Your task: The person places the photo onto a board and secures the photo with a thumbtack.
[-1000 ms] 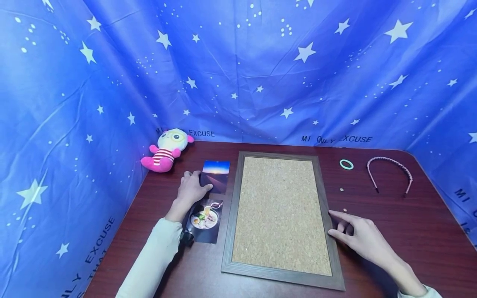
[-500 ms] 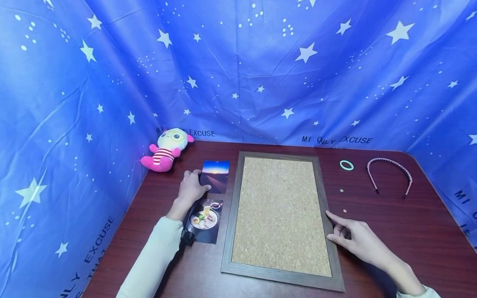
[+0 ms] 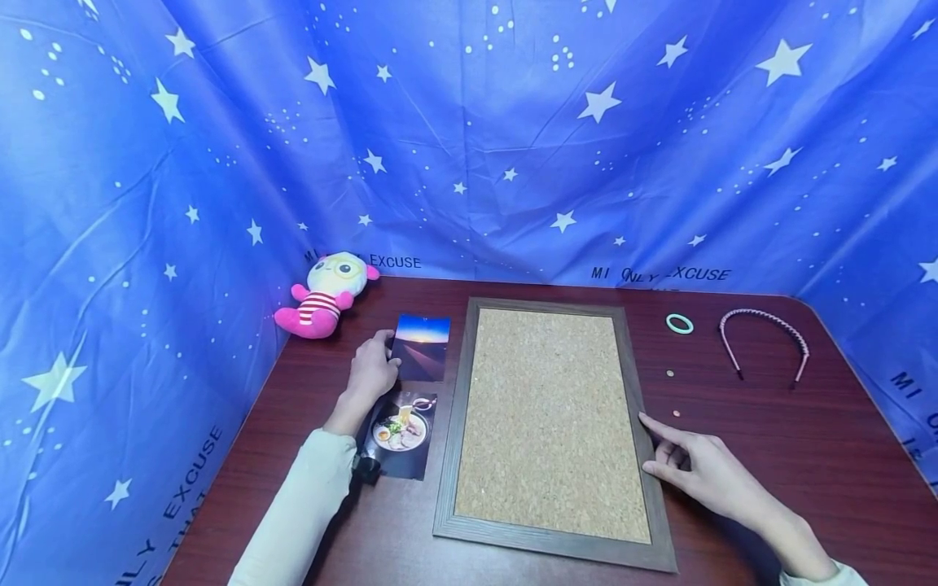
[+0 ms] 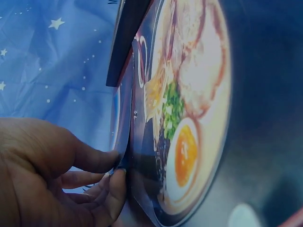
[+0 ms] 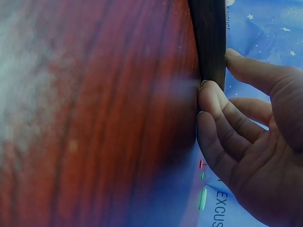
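Observation:
My left hand [image 3: 372, 366] pinches the left edge of a sunset photo [image 3: 422, 350] between thumb and fingers. In the left wrist view the photo's edge bends up slightly at the fingertips [image 4: 118, 177]. Just nearer lies a photo of a ramen bowl [image 3: 401, 435], flat on the table. The framed cork board [image 3: 550, 423] lies to the right of both photos. At its right side, my right hand [image 3: 707, 468] grips the frame edge. The right wrist view has the thumb and curled fingers [image 5: 213, 99] at the dark frame side [image 5: 213, 42].
A pink and white plush toy [image 3: 327, 293] sits at the back left of the dark red table [image 3: 806, 456]. Right of the board are a pale green ring [image 3: 679, 324], a headband [image 3: 765, 313] and two small round pieces, one greenish [image 3: 670, 373], one pinkish [image 3: 677, 413]. Blue starry cloth surrounds the table.
The left thumb has drawn back from over the sunset photo to its left edge. The right fingers have moved slightly left onto the board's frame. The board and photos stay in place.

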A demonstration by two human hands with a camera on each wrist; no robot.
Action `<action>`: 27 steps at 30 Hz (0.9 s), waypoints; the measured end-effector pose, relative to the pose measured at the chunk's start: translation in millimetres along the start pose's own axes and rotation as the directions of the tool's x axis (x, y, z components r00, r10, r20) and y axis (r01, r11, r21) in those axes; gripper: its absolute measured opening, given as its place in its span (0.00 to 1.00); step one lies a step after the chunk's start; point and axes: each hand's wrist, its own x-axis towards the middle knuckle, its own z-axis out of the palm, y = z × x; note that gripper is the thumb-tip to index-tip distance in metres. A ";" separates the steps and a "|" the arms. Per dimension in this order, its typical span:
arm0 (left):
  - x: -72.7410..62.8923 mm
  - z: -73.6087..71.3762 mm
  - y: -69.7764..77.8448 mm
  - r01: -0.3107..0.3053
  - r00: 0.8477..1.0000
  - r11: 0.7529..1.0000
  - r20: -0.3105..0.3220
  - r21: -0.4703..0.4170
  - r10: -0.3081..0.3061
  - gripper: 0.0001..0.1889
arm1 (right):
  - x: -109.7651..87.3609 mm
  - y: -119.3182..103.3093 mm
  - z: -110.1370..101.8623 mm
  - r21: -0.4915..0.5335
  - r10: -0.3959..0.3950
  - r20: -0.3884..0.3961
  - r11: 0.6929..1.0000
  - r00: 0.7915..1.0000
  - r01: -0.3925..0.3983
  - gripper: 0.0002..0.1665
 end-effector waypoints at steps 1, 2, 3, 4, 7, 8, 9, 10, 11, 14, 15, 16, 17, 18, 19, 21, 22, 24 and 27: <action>0.8 0.9 -1.7 -0.001 1.000 1.000 -0.007 -0.013 0.001 0.30 | 0.0 0.1 0.1 -0.002 -0.001 0.000 1.000 1.000 0.001 0.38; 1.7 1.4 -3.0 0.003 1.000 1.000 -0.010 -0.029 -0.003 0.30 | 0.1 0.2 0.1 -0.003 -0.002 -0.001 1.000 1.000 0.002 0.38; 2.8 1.8 -4.4 0.010 1.000 0.999 -0.010 -0.046 -0.011 0.30 | 0.2 0.2 0.0 -0.005 0.000 -0.001 1.000 1.000 0.000 0.38; 3.6 2.4 -5.7 0.014 1.000 0.998 -0.015 -0.061 -0.015 0.29 | 0.2 0.2 0.1 -0.005 0.000 -0.001 1.000 1.000 0.000 0.38; 0.5 -3.0 2.2 0.046 0.999 0.988 -0.013 -0.147 -0.049 0.27 | 0.2 0.1 0.0 -0.002 0.003 0.001 1.000 1.000 -0.003 0.38; -2.1 -6.9 7.9 0.058 0.998 0.981 -0.020 -0.183 -0.062 0.27 | 0.2 0.1 0.0 -0.002 0.004 0.001 1.000 1.000 -0.004 0.38; -6.4 -13.2 17.1 0.068 0.997 0.972 -0.023 -0.226 -0.075 0.27 | 0.1 0.1 0.1 -0.002 0.004 0.001 1.000 1.000 -0.004 0.38; -11.4 -19.9 27.4 0.077 0.996 0.961 -0.028 -0.267 -0.087 0.26 | 0.0 0.1 0.3 -0.001 0.002 0.000 1.000 1.000 -0.002 0.38; -16.3 -27.2 38.1 0.089 0.994 0.947 -0.030 -0.308 -0.103 0.26 | 0.0 0.2 0.4 -0.001 0.002 -0.001 1.000 1.000 -0.002 0.38; -26.5 -43.4 61.6 0.101 0.990 0.926 -0.051 -0.363 -0.128 0.26 | -0.1 0.3 0.8 -0.005 -0.001 -0.005 1.000 1.000 0.001 0.38; -28.8 -47.0 67.2 0.103 0.990 0.925 -0.056 -0.365 -0.132 0.27 | -0.2 0.4 0.9 -0.005 -0.001 -0.006 1.000 1.000 0.000 0.38; -29.5 -48.0 69.7 0.104 0.988 0.926 -0.066 -0.363 -0.136 0.26 | -0.3 0.6 0.8 -0.005 0.000 -0.006 1.000 1.000 0.000 0.38; -29.8 -48.5 71.7 0.102 0.987 0.927 -0.077 -0.360 -0.138 0.27 | -0.4 0.8 0.7 -0.005 0.002 -0.006 1.000 1.000 -0.002 0.38; -30.0 -48.3 73.5 0.104 0.987 0.926 -0.081 -0.363 -0.142 0.27 | -0.5 1.1 0.5 -0.004 0.006 -0.004 1.000 1.000 -0.006 0.38; -30.4 -48.2 75.8 0.107 0.986 0.922 -0.080 -0.373 -0.147 0.27 | -0.7 1.4 0.2 -0.003 0.008 -0.004 1.000 1.000 -0.008 0.38; -31.2 -47.3 80.9 0.106 0.986 0.904 -0.073 -0.414 -0.149 0.27 | -1.0 2.2 -0.3 0.000 0.014 -0.003 1.000 1.000 -0.014 0.38; -32.1 -46.6 84.2 0.108 0.986 0.894 -0.065 -0.435 -0.151 0.28 | -1.0 2.6 -0.5 0.000 0.014 -0.003 1.000 1.000 -0.014 0.38; -34.5 -45.3 91.8 0.106 0.988 0.877 -0.051 -0.469 -0.146 0.28 | -0.9 3.3 -0.8 0.000 0.014 -0.001 1.000 1.000 -0.014 0.39; -39.4 -42.6 104.5 0.097 0.992 0.865 -0.023 -0.493 -0.125 0.29 | -0.3 4.2 -0.5 -0.002 0.004 -0.003 1.000 1.000 -0.004 0.39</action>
